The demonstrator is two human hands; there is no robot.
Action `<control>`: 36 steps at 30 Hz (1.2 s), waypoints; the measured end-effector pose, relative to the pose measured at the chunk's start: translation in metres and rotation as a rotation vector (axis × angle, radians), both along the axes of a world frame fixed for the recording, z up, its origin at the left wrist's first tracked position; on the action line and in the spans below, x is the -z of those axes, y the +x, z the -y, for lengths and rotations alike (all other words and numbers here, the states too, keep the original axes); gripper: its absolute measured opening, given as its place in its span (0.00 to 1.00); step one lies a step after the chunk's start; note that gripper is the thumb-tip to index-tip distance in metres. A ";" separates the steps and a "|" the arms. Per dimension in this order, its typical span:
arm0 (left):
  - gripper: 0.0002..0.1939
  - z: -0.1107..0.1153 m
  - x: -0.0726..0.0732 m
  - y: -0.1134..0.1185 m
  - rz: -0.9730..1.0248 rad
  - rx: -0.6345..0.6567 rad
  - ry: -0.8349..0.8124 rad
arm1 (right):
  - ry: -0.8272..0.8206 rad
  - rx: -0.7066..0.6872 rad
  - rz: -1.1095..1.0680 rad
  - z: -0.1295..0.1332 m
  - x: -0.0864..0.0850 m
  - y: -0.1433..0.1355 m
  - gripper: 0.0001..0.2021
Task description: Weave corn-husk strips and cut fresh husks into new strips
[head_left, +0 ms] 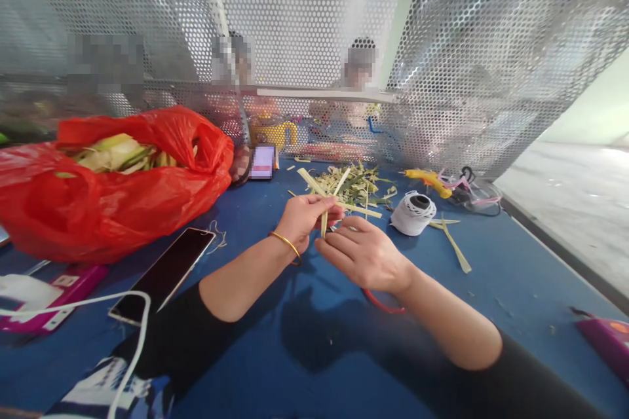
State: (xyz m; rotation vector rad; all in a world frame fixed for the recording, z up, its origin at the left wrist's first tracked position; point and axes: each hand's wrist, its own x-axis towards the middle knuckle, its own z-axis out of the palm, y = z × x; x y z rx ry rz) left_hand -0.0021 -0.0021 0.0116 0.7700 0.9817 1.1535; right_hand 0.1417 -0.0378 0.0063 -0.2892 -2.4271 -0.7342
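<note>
Above the blue table, my left hand (308, 215) pinches a crossed bundle of pale yellow-green leaf strips (361, 210) between thumb and fingers. The flat strips fan out from the pinch in several directions, and one points down toward me. Around that lower strip (324, 224) the curled fingers of my right hand (366, 252) are closed; their tips are partly hidden. My left wrist wears a gold bangle (285, 245). Beneath my right wrist shows a red curved band (386, 303); I cannot tell whether it is worn or lies on the table.
Behind my hands lies a heap of leaf scraps (361, 184). To the right are a white thread spool (413, 213), loose strips (456, 247), a yellow glue gun (430, 181) and clear glasses (476, 196). A red bag (122, 209), phone (164, 272) and cable (142, 334) occupy the left. A perforated screen (314, 33) stands behind.
</note>
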 end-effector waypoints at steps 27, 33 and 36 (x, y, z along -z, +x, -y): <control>0.08 0.004 -0.004 -0.003 -0.150 0.216 0.028 | -1.503 0.269 -1.055 -0.032 -0.015 0.024 0.23; 0.10 0.008 -0.002 0.002 -0.130 0.327 -0.076 | -1.545 0.181 -1.161 -0.029 -0.007 0.012 0.19; 0.05 0.010 -0.002 0.004 -0.143 0.315 -0.082 | -1.466 0.232 -1.159 -0.033 -0.001 0.014 0.18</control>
